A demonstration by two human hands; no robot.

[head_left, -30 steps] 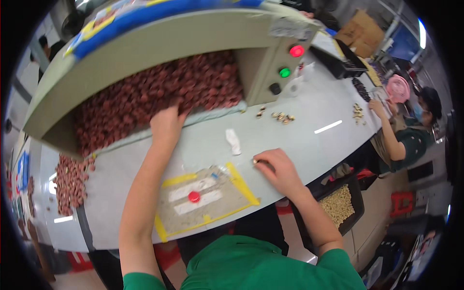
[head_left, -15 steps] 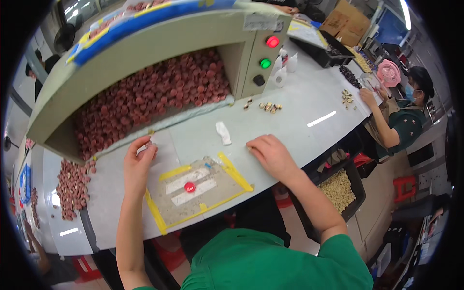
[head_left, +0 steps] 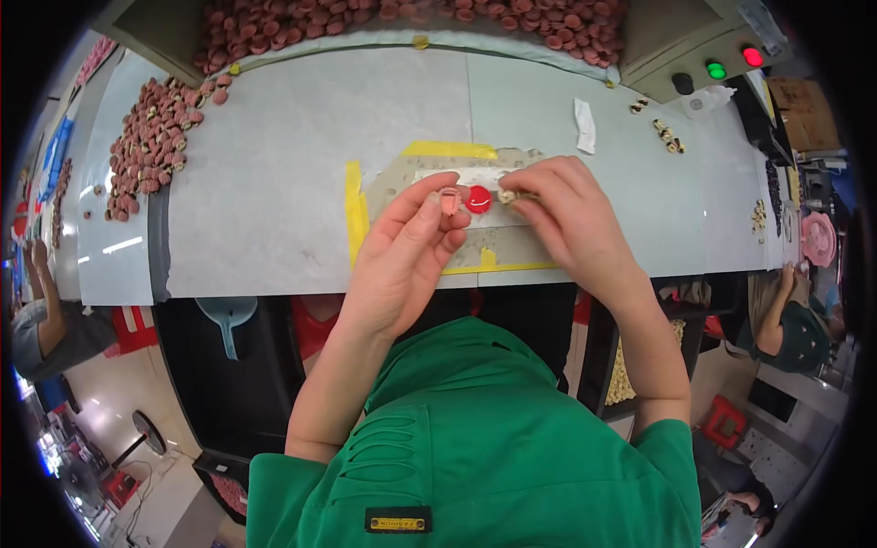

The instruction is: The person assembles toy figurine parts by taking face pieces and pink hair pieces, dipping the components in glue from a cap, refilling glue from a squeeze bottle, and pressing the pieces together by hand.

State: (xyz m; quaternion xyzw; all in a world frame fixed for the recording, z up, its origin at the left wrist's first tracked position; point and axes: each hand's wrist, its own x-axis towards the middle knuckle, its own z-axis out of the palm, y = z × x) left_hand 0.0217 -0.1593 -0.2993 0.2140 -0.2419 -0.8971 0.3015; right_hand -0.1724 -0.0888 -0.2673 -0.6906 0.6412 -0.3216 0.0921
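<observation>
My left hand [head_left: 408, 239] pinches a small pink ridged cup-shaped part [head_left: 450, 200], its open side turned toward me. My right hand [head_left: 577, 217] holds a small cream-coloured piece [head_left: 507, 195] between thumb and fingertips. Between the two hands, apart from both pieces, a round red dish with a glossy surface [head_left: 478, 199] rests on a grey work mat [head_left: 388, 194] edged with yellow tape. The fingers partly cover the white strips on that mat.
A pile of pink parts [head_left: 151, 146] lies at the left. Beyond the table [head_left: 301, 173] stands a machine with red and green lights, full of pink parts [head_left: 292, 27]. A white crumpled strip [head_left: 585, 126] and small dark-and-cream pieces [head_left: 669, 137] lie at the right. Co-workers sit on both sides.
Both hands have come together over the mat, close to the red dish. The view has swung down and left, so the machine now sits at the top edge.
</observation>
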